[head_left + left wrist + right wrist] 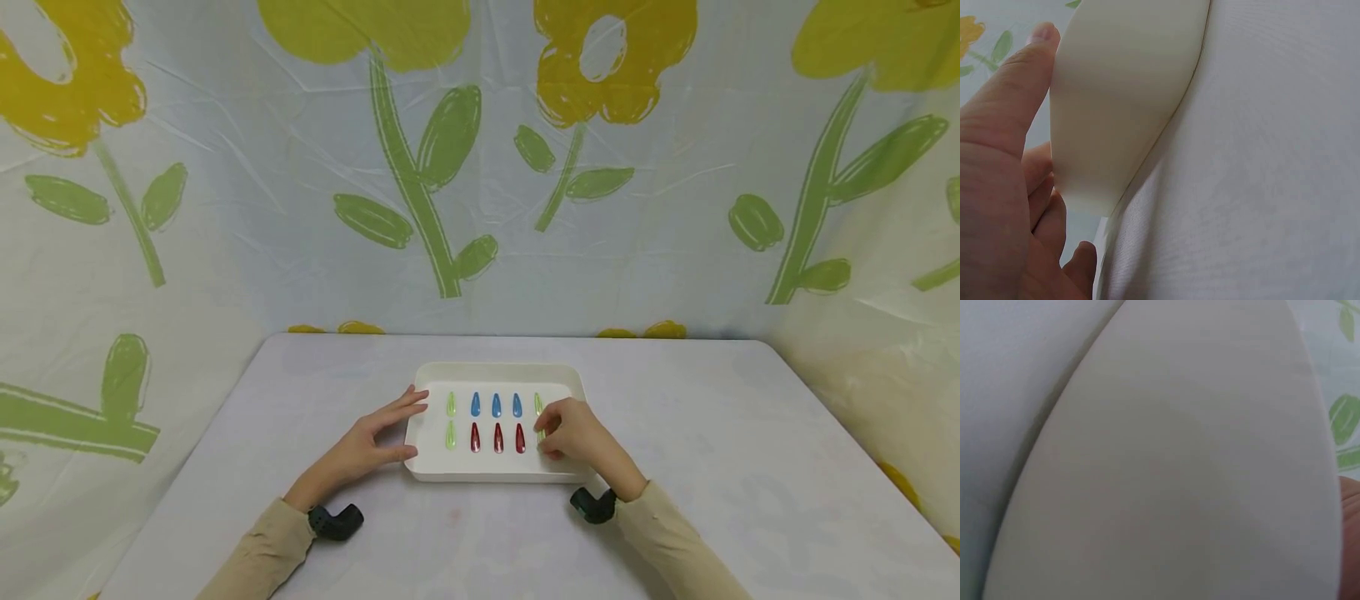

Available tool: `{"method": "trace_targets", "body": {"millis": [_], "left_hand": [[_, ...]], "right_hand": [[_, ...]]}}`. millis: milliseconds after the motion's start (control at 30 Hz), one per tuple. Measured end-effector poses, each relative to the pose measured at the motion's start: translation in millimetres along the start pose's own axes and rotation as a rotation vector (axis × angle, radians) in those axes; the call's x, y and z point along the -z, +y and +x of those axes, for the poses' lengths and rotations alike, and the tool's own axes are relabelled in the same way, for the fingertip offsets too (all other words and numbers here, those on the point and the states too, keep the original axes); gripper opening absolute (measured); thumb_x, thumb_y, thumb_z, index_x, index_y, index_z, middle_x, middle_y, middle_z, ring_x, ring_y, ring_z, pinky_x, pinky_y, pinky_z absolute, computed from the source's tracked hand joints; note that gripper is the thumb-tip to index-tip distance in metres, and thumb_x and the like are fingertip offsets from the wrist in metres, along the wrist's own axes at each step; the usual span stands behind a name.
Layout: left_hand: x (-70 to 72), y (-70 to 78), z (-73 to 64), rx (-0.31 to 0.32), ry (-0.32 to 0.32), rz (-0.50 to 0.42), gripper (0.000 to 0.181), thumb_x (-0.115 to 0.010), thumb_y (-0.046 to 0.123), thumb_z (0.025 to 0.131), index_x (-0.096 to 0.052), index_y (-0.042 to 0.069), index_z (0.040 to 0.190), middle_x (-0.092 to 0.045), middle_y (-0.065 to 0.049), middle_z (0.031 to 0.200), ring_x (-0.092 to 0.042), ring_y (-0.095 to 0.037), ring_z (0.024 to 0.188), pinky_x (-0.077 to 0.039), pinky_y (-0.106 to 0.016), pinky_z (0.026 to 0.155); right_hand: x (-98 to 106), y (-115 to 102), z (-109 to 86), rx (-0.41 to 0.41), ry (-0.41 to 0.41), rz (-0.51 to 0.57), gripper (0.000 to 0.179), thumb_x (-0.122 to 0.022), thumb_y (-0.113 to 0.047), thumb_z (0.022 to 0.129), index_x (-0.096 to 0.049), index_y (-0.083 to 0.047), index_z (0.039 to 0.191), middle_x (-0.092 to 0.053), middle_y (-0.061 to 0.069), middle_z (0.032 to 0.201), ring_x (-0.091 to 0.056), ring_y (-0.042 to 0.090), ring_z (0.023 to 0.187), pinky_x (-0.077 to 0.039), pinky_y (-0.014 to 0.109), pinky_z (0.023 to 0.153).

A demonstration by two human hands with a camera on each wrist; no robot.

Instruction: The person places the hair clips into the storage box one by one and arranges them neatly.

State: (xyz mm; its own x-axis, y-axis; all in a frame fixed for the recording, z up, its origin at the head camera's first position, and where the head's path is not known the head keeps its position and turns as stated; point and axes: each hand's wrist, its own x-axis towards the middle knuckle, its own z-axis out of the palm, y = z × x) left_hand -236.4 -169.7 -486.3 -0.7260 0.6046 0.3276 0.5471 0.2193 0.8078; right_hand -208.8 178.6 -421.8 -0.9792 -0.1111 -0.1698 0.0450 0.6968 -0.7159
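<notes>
A shallow white tray (495, 477) holds snap hair clips laid out in two rows. Green clips (451, 405) stand at the left end, blue clips (496, 406) fill the middle of the far row, and red clips (498, 438) the near row. At the tray's right end, my right hand (576, 429) pinches a green hair clip (541, 435) between curled fingers and thumb, partly hiding it. Another green clip (538, 403) lies just beyond. My left hand (369, 440) rests at the tray's left rim, fingers spread and loosely extended. The left wrist view shows its thumb (1019, 87) along the tray wall (1129, 100).
The tray stands on a white-covered table (450, 542). Behind and at the sides hangs a curtain (660, 250) printed with yellow flowers. Each wrist carries a dark camera mount, the left one (337, 522) and the right one (594, 505). Tray wall (1166, 450) fills the right wrist view.
</notes>
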Motion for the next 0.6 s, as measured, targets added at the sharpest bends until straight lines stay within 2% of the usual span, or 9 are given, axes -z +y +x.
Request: {"method": "trace_targets", "body": {"millis": [600], "left_hand": [[-0.4, -0.4, 0.3, -0.011, 0.008, -0.006, 0.066, -0.079, 0.014, 0.086, -0.050, 0.002, 0.144, -0.035, -0.008, 0.158, -0.015, -0.027, 0.151, -0.014, -0.015, 0.115]], "right_hand": [[1.0, -2.0, -1.4, 0.000, 0.014, -0.040, 0.022, -0.078, 0.009, 0.072, -0.068, 0.000, 0.090, -0.058, 0.007, 0.075, -0.057, 0.016, 0.055, -0.049, 0.025, 0.052]]}}
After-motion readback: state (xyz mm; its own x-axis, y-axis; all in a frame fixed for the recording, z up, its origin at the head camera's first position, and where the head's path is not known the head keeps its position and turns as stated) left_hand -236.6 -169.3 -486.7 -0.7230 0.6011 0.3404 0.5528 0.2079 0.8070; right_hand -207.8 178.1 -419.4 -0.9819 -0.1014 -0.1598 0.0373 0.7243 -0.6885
